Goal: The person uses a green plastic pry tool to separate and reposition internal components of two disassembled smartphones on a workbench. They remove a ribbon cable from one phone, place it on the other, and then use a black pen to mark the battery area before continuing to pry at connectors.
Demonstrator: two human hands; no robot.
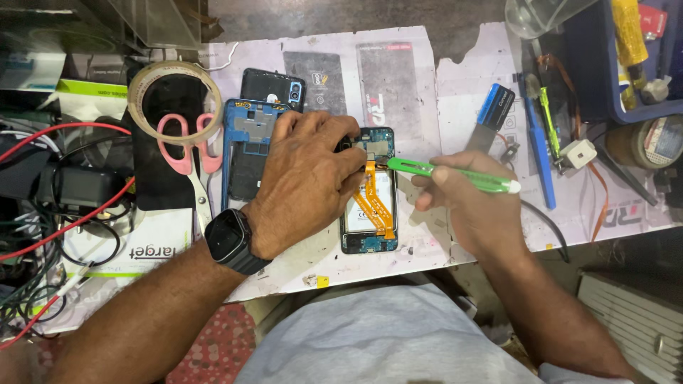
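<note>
Prying at the upper end of an opened phone lying back-up near the front edge of the white work mat, its orange flex ribbons running down over the battery. Left hand is laid over the phone's left side, fingertips pressed together on the top board area, pinning the body flat. Right hand is closed around a green plastic pry tool, tip touching the board just above the ribbons.

Judgement on technique: keep the tip shallow and nearly flat, lever at the connector's edge and not at the ribbon itself; the left fingers should bear on the frame, not on the flex. A slip toward the battery looks like the main risk.

Outward: a blue mid-frame lies just left of the left hand, a dark back cover above it. Pink-handled scissors rest across a tape roll. A blue tool and a white block lie right of the pry tool.

Containers: blue tray at upper right holds a yellow tube and small items too crowded to tell; a clear plastic cup at top, contents not discernible.
</note>
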